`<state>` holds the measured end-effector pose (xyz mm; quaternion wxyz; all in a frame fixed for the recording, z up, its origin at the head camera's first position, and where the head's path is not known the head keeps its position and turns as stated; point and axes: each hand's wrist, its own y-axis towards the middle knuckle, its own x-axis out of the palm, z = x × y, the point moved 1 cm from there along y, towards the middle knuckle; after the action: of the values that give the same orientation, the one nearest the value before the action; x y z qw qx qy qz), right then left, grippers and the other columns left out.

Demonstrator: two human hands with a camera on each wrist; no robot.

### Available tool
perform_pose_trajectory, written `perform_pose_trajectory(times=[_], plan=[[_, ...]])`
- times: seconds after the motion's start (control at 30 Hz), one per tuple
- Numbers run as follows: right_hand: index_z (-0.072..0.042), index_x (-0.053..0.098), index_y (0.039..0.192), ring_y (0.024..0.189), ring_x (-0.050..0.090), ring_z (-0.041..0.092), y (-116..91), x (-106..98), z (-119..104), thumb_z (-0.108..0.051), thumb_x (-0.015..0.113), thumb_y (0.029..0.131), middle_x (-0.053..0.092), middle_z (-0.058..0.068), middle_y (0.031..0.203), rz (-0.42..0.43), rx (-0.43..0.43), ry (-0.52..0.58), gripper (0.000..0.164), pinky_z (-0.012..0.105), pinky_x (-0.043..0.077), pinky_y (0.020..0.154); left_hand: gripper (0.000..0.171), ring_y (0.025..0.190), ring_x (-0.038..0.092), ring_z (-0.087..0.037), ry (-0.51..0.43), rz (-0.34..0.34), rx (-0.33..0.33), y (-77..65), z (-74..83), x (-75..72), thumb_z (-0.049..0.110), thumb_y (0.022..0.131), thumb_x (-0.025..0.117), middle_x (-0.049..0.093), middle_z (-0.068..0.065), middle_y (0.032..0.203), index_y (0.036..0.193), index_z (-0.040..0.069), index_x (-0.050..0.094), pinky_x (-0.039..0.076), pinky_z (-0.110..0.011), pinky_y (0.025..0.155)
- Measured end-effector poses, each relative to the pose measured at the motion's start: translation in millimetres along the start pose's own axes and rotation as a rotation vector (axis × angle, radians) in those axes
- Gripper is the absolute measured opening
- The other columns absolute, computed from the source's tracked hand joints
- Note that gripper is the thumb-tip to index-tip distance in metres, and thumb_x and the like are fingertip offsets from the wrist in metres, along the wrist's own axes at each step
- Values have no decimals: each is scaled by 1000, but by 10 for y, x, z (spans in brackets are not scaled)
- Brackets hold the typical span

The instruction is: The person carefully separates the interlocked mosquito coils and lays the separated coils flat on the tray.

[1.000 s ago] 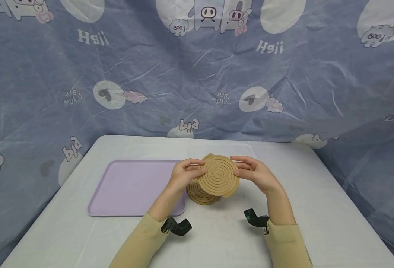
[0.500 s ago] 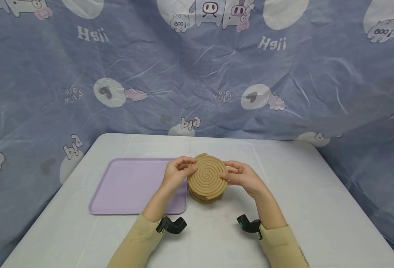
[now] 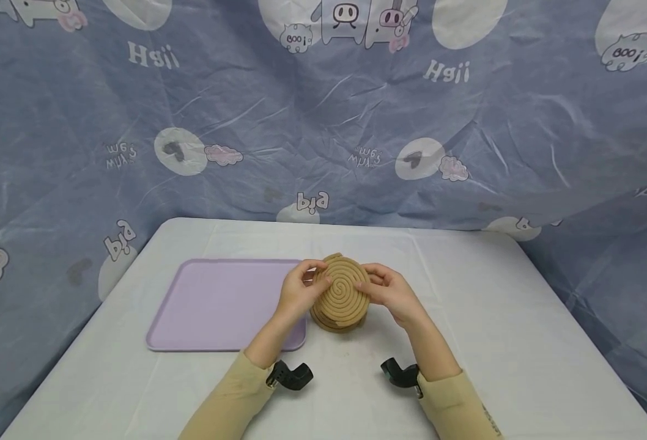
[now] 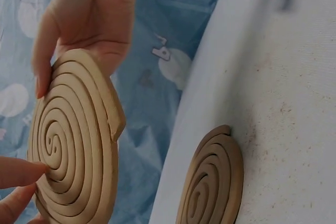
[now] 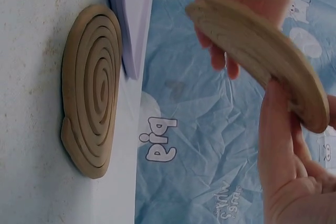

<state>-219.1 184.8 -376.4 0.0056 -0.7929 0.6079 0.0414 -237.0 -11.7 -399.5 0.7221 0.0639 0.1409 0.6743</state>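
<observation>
Both hands hold up a tan disc (image 3: pixel 341 292), a flat spiral of clay-like coil with its loose end at the rim. My left hand (image 3: pixel 300 290) pinches its left edge, thumb on the near face and fingers behind. At the opposite edge, my right hand (image 3: pixel 386 293) grips it the same way. Beneath lies a second coiled disc (image 5: pixel 94 90), flat on the table and mostly covered by the first in the head view. In the left wrist view a gap shows between the raised disc (image 4: pixel 73 129) and the lower disc (image 4: pixel 210 182).
A shallow lilac tray (image 3: pixel 219 305) lies to the left, its right edge close beside the lower disc. Brown crumbs dot the white table (image 4: pixel 283 103). A blue printed cloth (image 3: pixel 301 122) hangs behind the table. Each wrist carries a black camera mount (image 3: pixel 292 376).
The raised disc has moved left, from partly overlapping the lower disc to right above it. My right hand has shifted left with it, and the hands are closer together.
</observation>
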Motion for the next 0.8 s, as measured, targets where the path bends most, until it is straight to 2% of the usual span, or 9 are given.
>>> perform_pose_trajectory(times=[0.13, 0.23, 0.33, 0.4, 0.57, 0.7, 0.8], plan=[[8, 52, 122, 83, 64, 15, -16, 77, -26, -6, 63, 88, 64, 18, 105, 93, -29, -18, 39, 27, 54, 72, 36, 116, 52, -34, 1, -17, 12, -30, -10, 40, 8, 81, 72, 55, -16, 127, 114, 0, 60, 46, -45, 94], [5, 54, 121, 86, 64, 16, -27, 149, -29, -6, 63, 88, 63, 19, 106, 159, -59, -30, 36, 27, 54, 72, 43, 126, 43, -34, 64, -33, 23, -54, -25, 65, 16, 82, 73, 44, -16, 139, 121, 6, 58, 42, -48, 98], [3, 55, 121, 92, 64, 18, -43, 223, -35, -4, 63, 88, 61, 21, 109, 208, -109, -22, 35, 28, 54, 76, 49, 126, 40, -34, 119, -44, 46, -72, -20, 85, 20, 83, 72, 38, -16, 141, 128, 10, 56, 42, -50, 96], [3, 54, 122, 95, 63, 18, -54, 267, -41, -4, 63, 88, 60, 21, 111, 228, -145, -5, 35, 28, 54, 78, 52, 121, 43, -32, 133, -43, 60, -81, -8, 94, 21, 84, 70, 41, -14, 137, 132, 12, 53, 45, -48, 93], [1, 55, 121, 100, 60, 19, -70, 345, -49, -6, 64, 89, 58, 18, 113, 242, -212, 39, 35, 28, 53, 82, 53, 104, 57, -25, 43, -53, 89, -92, 31, 102, 15, 88, 67, 50, -10, 127, 137, 12, 49, 52, -33, 82], [1, 56, 120, 111, 54, 20, -81, 380, -61, -9, 64, 89, 57, 15, 118, 225, -265, 19, 33, 29, 48, 91, 45, 102, 61, -23, -62, -65, 101, -101, 84, 112, 11, 90, 64, 55, -8, 129, 134, 10, 52, 53, -27, 78], [3, 57, 120, 120, 49, 21, -92, 389, -70, -10, 62, 91, 54, 13, 127, 198, -305, 4, 32, 29, 43, 97, 35, 102, 61, -26, -94, -55, 121, -139, 210, 107, 7, 92, 60, 59, -13, 124, 127, 1, 57, 53, -27, 78]])
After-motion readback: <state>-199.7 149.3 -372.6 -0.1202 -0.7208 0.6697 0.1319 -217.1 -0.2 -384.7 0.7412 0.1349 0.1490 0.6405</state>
